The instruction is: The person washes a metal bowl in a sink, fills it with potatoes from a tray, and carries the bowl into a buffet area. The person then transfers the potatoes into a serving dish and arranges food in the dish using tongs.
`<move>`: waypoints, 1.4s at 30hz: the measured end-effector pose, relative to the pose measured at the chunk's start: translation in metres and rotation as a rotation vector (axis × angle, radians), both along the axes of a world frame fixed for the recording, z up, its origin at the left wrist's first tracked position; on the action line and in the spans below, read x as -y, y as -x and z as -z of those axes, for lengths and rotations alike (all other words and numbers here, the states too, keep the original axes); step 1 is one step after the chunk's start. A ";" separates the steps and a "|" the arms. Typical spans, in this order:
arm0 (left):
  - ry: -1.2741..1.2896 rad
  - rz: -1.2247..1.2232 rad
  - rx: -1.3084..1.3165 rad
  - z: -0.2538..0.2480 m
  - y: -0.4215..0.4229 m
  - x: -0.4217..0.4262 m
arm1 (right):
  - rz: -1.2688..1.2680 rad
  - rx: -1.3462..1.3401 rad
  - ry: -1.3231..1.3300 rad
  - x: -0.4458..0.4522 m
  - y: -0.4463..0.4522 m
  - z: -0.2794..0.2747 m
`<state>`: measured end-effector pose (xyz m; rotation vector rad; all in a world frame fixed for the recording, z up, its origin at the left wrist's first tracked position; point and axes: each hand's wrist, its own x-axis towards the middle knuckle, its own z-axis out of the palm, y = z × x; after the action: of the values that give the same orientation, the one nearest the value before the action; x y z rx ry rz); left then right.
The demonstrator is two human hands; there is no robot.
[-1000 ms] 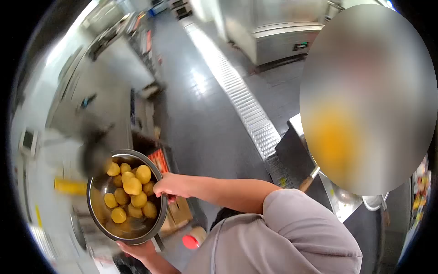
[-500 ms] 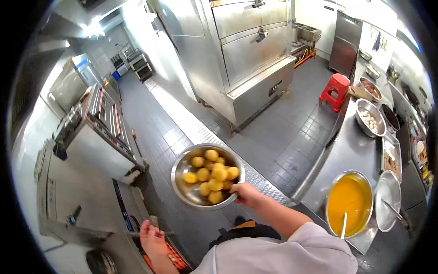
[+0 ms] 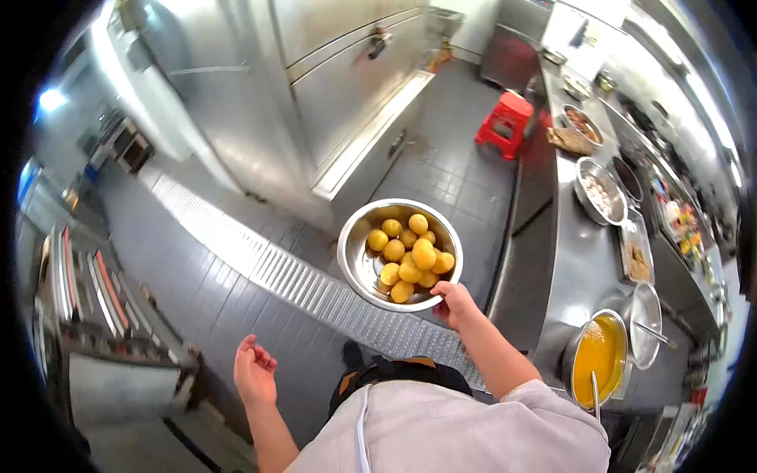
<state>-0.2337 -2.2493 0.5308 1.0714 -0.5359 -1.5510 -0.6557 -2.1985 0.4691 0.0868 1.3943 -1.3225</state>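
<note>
Head view: the right hand (image 3: 453, 304) grips the rim of a round, shiny steel bowl (image 3: 357, 256), already loaded with smooth yellow balls (image 3: 423, 255). It is held above grey floor tiles (image 3: 185, 292), not set on the long steel counter (image 3: 577, 264). The left hand (image 3: 255, 370) is empty, loosely curled.

Golden-yellow balls (image 3: 424, 255) sit in a shiny silver bowl (image 3: 359, 264) at the middle of the frame. The stool (image 3: 511, 115) at upper right is bright red. The floor (image 3: 185, 307) is dark grey with a grid of tile lines, crossed by a silver, ridged drain cover (image 3: 272, 268). At lower right, orange-yellow liquid (image 3: 597, 355) fills a silver pot (image 3: 569, 364); the shirt (image 3: 481, 430) at bottom is plain pale grey.
</note>
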 end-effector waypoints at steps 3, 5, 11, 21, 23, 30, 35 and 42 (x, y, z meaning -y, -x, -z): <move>0.018 0.236 0.053 -0.013 0.035 0.125 | 0.140 -0.073 -0.032 0.034 0.015 -0.006; 0.092 0.439 0.162 -0.014 0.069 0.203 | 0.215 -0.124 -0.042 0.048 0.031 -0.016; 0.263 0.793 0.372 -0.011 0.235 0.357 | 0.413 -0.067 -0.061 0.061 0.130 0.038; 0.741 0.783 0.918 -0.027 0.496 0.508 | 0.548 -0.057 -0.048 0.186 0.314 0.047; 0.967 0.547 1.180 -0.049 0.543 0.554 | 0.576 -0.090 -0.009 0.214 0.353 0.036; 0.934 0.102 1.689 -0.045 0.682 0.709 | 0.597 -0.184 0.022 0.300 0.494 0.011; 0.695 0.005 1.197 0.019 0.741 0.729 | 0.630 -0.254 0.086 0.346 0.582 -0.015; 0.458 0.024 -0.295 -0.020 0.867 0.782 | 0.600 -0.177 0.108 0.397 0.691 -0.028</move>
<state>-1.1002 -3.0316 0.5505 0.4803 -0.6592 -1.4780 -1.3470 -2.5952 0.4972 0.3429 1.5024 -1.9359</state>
